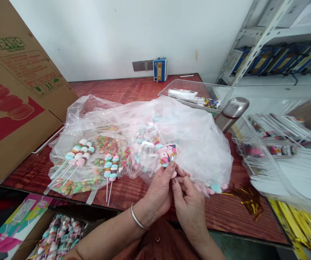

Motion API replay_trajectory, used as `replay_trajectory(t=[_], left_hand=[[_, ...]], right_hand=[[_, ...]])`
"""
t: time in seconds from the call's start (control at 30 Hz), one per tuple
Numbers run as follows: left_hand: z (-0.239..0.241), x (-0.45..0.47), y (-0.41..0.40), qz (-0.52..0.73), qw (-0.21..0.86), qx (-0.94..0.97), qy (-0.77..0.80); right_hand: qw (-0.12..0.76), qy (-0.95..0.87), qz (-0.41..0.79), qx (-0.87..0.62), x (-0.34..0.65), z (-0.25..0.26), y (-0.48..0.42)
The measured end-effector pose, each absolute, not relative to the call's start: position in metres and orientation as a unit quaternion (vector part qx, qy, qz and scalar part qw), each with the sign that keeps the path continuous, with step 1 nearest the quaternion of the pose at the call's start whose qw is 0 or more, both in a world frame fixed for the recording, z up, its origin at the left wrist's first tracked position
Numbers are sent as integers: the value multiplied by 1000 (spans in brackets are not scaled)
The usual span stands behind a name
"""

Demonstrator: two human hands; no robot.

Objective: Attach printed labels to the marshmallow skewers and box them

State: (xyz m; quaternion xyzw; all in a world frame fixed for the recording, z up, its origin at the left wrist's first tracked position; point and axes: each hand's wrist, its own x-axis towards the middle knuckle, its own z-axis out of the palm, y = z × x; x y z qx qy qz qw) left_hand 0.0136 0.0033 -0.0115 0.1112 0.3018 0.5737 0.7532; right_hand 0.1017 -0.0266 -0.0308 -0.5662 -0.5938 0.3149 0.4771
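Note:
Both hands meet in front of the clear plastic bags at the table's middle. My left hand [159,189] is closed around the lower end of a wrapped marshmallow skewer [165,155], whose printed wrapper points away from me. My right hand [189,202] pinches at the same end, its fingertips against my left fingers; what exactly lies between them is hidden. Left of my hands, two marshmallow skewers [111,167] with white sticks lie side by side. Several more marshmallow skewers [81,152] rest on a bag of colourful gummy candy [108,142].
A big bag of marshmallows [190,133] spreads behind my hands. Beyond stand a clear tray [169,86] and a steel flask [233,110]. Gold twist ties [250,202] lie right, near a clear bin [277,180] of white sticks. A cardboard box [17,119] stands left.

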Motion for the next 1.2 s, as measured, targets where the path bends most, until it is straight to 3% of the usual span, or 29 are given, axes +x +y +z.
replay_trajectory(t=[0.23,0.33,0.4,0.57,0.67,0.77,0.9,0.97,1.07,1.2], left_hand=[[-3,-17,34,612,738,124,255],[-2,-23,45,611,750,103,232],[-2,-22,48,614,749,82,236],[3,-13,47,586,762,24,276],[7,-6,46,592,754,15,284],[7,5,41,602,743,26,291],[5,12,38,573,767,52,283],[5,8,42,566,773,63,278],[8,-1,53,592,754,55,279],[5,1,54,617,730,74,285]], right_hand=[[483,-516,473,-526,110,-39,-26],[469,-527,484,-519,110,-40,-29],[464,-589,398,-529,111,-41,-31],[400,-752,-72,-519,122,-44,-34],[369,-773,-129,-499,123,-43,-32],[428,-742,5,-516,115,-37,-27],[468,-574,405,-536,106,-33,-16],[472,-490,527,-510,107,-34,-13],[459,-493,546,-499,113,-33,-12],[426,-574,445,-539,113,-28,-11]])
